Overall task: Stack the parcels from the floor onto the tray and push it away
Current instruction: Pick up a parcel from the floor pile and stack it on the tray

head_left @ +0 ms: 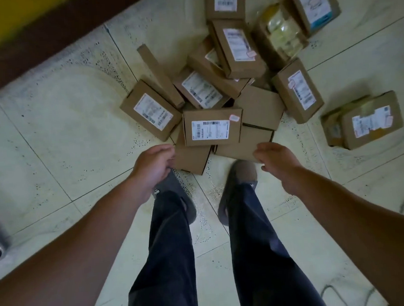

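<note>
Left hand (153, 167), right hand (277, 162): mine, both empty, fingers loosely curled. Parcels (239, 47) heaped on floor (58, 129) just ahead; labelled parcel (212, 128) lies crosswise, midway between hands.

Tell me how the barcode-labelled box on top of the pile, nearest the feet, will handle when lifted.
The barcode-labelled box is squared-off cardboard with crisp edges, so probably stiff, not floppy. It is small and flat, likely light, though contents are unseen. It rests across the plain boxes beneath, so lifting it might shift them.
</note>
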A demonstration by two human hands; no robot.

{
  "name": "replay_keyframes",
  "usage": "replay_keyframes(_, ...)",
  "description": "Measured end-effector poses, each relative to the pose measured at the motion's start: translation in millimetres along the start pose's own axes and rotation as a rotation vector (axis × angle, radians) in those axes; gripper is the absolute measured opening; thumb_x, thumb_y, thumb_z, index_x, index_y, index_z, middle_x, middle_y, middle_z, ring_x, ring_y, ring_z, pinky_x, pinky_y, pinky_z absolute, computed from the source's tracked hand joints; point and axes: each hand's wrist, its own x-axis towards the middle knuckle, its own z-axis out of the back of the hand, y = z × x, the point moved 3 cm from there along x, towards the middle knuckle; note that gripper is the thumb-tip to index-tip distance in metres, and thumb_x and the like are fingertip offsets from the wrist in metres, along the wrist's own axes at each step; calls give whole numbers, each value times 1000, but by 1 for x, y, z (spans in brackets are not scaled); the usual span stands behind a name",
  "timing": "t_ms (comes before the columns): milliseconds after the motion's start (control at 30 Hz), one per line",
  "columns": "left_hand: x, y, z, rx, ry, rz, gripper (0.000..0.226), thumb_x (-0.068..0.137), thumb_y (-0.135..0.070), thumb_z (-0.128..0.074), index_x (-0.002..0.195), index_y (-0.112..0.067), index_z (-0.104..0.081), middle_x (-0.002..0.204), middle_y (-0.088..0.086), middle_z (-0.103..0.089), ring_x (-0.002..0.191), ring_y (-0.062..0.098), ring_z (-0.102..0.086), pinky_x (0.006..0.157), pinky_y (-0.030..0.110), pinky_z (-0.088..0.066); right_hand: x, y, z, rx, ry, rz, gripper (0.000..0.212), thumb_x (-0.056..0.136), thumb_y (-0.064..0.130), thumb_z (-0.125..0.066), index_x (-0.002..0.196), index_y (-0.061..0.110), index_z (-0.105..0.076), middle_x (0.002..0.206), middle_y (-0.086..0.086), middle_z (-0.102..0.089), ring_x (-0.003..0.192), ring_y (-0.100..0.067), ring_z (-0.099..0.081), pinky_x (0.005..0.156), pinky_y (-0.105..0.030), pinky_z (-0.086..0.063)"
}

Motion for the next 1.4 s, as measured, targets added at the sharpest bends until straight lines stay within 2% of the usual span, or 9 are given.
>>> replay_keyframes(200,108,22,-18,152,-5,-13,31,95,-29,-58,125,-24,-58,121,1,-64,110,18,-61,101,43,-47,112,-6,-41,-115,-7,40,46,94,21,-53,139,11,-47,104,1,-49,91,-16,-50,83,-33,-47)
replay_keyframes(300,148,31,-31,209,-13,-7,49,93,-31,-58,140,-24,-47,134,-1,-55,119,18,-54,104,42,-45,151,-13,-56,-168,-44,31,31,95,22,-50,126,15,-52,88,5,-47,73,-12,-46,57,-21,-37)
replay_keyframes(433,186,44,-44,228,0,17,65,89,-32,-59,148,-22,-35,142,-2,-48,128,21,-47,106,43,-40,183,-26,-71,-95,-112,-23,25,95,21,-51,119,26,-46,81,6,-43,68,-10,-42,51,-24,-28)
replay_keyframes(633,210,51,-60,252,57,-6,40,94,-17,-50,134,-24,-51,120,-4,-61,106,16,-55,78,30,-42,208,-36,-82,-18,-127,8,20,94,13,-50,109,24,-55,85,4,-55,69,-10,-48,55,-23,-33)
replay_keyframes(733,209,48,-63,257,76,-43,33,93,-12,-48,123,-22,-57,116,-4,-61,104,15,-55,82,30,-43,208,-35,-82,8,-134,24,29,93,9,-47,115,18,-63,90,0,-59,68,-9,-48,57,-23,-36)
replay_keyframes(933,167,48,-55,174,97,-57,33,90,-7,-48,114,-24,-62,101,-12,-65,93,7,-58,70,25,-43,171,-33,-73,-91,-152,61,32,88,9,-47,111,22,-65,74,7,-54,64,-11,-49,53,-24,-33)
replay_keyframes(1033,127,48,-43,141,84,-53,32,89,-5,-48,108,-25,-63,102,-8,-67,98,13,-59,80,30,-46,127,-29,-66,-86,-132,60,27,87,9,-47,103,25,-64,73,3,-55,66,-20,-51,56,-27,-36)
replay_keyframes(1267,21,12,0,64,-12,-135,44,90,-6,-48,126,-27,-61,106,-10,-68,96,15,-61,75,31,-45,10,-2,-41,21,-94,118,35,91,12,-45,116,27,-65,102,-2,-68,80,-17,-62,63,-29,-49)
replay_keyframes(1400,-45,-20,33,-18,-48,-176,41,89,-7,-49,113,-38,-63,102,-15,-69,98,14,-63,78,32,-48,-68,33,-18,79,-124,203,28,93,8,-48,102,28,-66,93,3,-66,66,-10,-56,47,-15,-42)
